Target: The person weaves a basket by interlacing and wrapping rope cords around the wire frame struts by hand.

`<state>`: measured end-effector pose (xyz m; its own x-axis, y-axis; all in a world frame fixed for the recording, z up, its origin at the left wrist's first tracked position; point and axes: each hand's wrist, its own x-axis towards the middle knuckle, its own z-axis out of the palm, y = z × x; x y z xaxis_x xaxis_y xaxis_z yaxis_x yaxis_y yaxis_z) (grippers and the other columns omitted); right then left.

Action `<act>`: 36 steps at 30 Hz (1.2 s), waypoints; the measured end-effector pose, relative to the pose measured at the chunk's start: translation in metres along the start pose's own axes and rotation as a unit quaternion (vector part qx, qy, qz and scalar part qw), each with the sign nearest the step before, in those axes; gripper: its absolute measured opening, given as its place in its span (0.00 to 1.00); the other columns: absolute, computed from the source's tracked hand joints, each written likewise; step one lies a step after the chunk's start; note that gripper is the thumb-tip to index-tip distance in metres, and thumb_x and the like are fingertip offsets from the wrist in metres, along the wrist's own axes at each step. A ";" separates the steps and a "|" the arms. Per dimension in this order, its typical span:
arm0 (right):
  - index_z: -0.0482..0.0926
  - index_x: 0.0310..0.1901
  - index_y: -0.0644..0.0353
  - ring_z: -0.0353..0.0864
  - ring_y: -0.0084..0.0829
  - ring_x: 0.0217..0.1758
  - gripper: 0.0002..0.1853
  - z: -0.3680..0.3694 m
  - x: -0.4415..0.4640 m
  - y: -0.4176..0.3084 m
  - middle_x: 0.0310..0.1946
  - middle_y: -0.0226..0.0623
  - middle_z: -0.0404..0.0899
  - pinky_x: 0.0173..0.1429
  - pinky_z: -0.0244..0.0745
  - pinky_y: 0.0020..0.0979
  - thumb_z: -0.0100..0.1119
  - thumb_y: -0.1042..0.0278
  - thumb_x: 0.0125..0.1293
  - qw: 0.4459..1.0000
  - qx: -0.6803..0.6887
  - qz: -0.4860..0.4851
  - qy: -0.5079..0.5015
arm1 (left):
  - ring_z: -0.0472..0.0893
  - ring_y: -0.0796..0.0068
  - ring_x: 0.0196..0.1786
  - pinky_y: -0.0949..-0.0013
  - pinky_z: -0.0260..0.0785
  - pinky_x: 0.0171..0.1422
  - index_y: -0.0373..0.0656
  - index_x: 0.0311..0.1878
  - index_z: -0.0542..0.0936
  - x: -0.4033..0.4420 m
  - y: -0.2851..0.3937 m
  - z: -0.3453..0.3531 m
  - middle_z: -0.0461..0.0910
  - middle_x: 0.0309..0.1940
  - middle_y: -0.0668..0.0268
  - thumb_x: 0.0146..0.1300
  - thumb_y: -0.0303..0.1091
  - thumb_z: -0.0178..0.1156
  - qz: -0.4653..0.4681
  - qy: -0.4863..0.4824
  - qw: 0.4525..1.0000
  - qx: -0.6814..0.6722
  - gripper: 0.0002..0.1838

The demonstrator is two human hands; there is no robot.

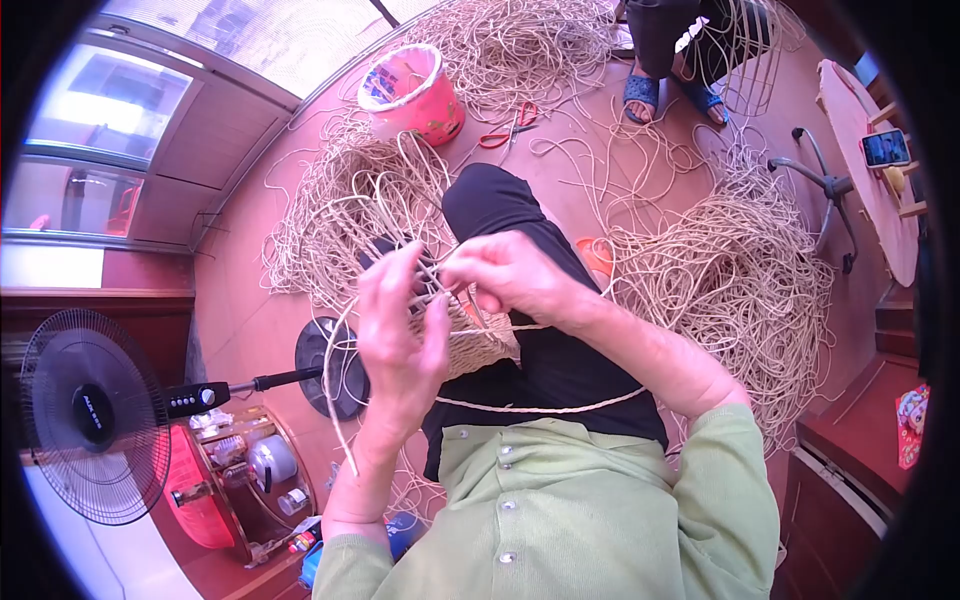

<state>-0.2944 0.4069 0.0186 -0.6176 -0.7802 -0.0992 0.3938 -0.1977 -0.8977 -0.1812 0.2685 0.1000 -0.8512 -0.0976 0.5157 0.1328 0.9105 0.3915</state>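
Observation:
A partly woven piece of pale twisted cord (pixel 485 350) rests over my lap, its loose strands fanning up and away from me. My left hand (pixel 392 340) is at the left of the weave, its fingers closed around some strands and its thumb on the near side. From the right, my right hand (pixel 515 278) pinches a cord strand at the edge of the weave, close to the left fingertips. One long strand (pixel 545 408) loops across my lap, and another hangs down beside my left wrist. The fingers partly hide the working spot.
Big heaps of loose cord lie on the right (pixel 730 290), at the far side and behind my hands. Red-handled scissors (pixel 508 128) lie near a pink bucket (pixel 412 95). A standing fan (pixel 95 415) is at left. Another person's sandalled feet (pixel 640 95) are ahead.

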 end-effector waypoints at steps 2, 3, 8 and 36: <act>0.84 0.49 0.64 0.86 0.21 0.31 0.19 -0.037 -0.022 -0.029 0.40 0.35 0.87 0.32 0.79 0.19 0.64 0.53 0.73 0.994 0.044 -0.002 0.096 | 0.79 0.65 0.65 0.60 0.67 0.68 0.39 0.70 0.73 -0.007 -0.004 -0.017 0.82 0.59 0.59 0.60 0.20 0.66 -0.004 0.040 0.999 -0.021 0.33; 0.82 0.55 0.66 0.87 0.23 0.41 0.19 -0.103 -0.041 -0.014 0.45 0.36 0.87 0.41 0.82 0.23 0.60 0.57 0.76 0.984 0.044 -0.151 0.087 | 0.80 0.66 0.62 0.62 0.69 0.67 0.39 0.71 0.74 -0.010 -0.009 -0.032 0.83 0.58 0.59 0.64 0.21 0.63 -0.028 0.059 0.998 0.004 0.30; 0.73 0.61 0.81 0.81 0.48 0.63 0.19 -0.597 -0.361 0.030 0.59 0.59 0.80 0.72 0.78 0.42 0.48 0.75 0.75 0.731 0.216 -0.406 0.503 | 0.79 0.65 0.51 0.61 0.68 0.62 0.40 0.66 0.79 -0.051 -0.049 -0.064 0.86 0.48 0.62 0.68 0.27 0.59 -0.133 -0.096 0.985 -0.052 0.23; 0.76 0.47 0.59 0.76 0.23 0.33 0.11 -0.127 -0.102 -0.042 0.35 0.28 0.77 0.40 0.75 0.30 0.57 0.60 0.77 0.903 -0.342 -0.004 0.258 | 0.76 0.51 0.64 0.52 0.63 0.72 0.37 0.57 0.83 -0.060 -0.011 -0.036 0.81 0.57 0.54 0.63 0.30 0.67 -0.060 0.024 0.998 0.022 0.19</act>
<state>-0.3345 0.5700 0.0121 -0.9237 -0.3641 -0.1193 -0.0162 0.3484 -0.9372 -0.1131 0.2494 0.0922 -0.8343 -0.2252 0.5032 0.0079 0.9078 0.4192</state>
